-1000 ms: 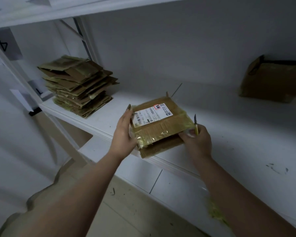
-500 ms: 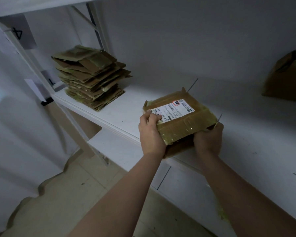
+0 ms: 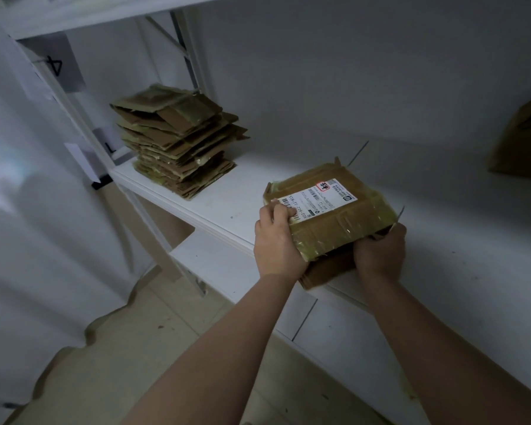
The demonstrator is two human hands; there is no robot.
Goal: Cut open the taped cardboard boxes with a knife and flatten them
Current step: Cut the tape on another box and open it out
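Box point(image 3: 328, 216) light, stiff, tape-slick; left hand point(image 3: 276, 240) grasping 9 o'clock corner, right hand point(image 3: 379, 253) clenching 3 o'clock edge plus knife point(image 3: 396, 218). Best held by corners.

Taped box point(image 3: 328, 216): brown cardboard under glossy yellowish-clear tape, greener tint at the tape edges. White shipping label point(image 3: 319, 199) on top of the box carried black barcodes and fine black print, plus one red-bordered square mark at its far end. Shelf point(image 3: 227, 204) under the box was plain white with a few small dark specks; the frame uprights were white too. Stack of flattened boxes point(image 3: 178, 142), left of the taped box and further back, was the same brown with olive-yellow tape patches. Another box point(image 3: 521, 139), far right of the taped box, was dull brown with a dark strip. Wall behind was grey-white. Floor below the shelf was beige.
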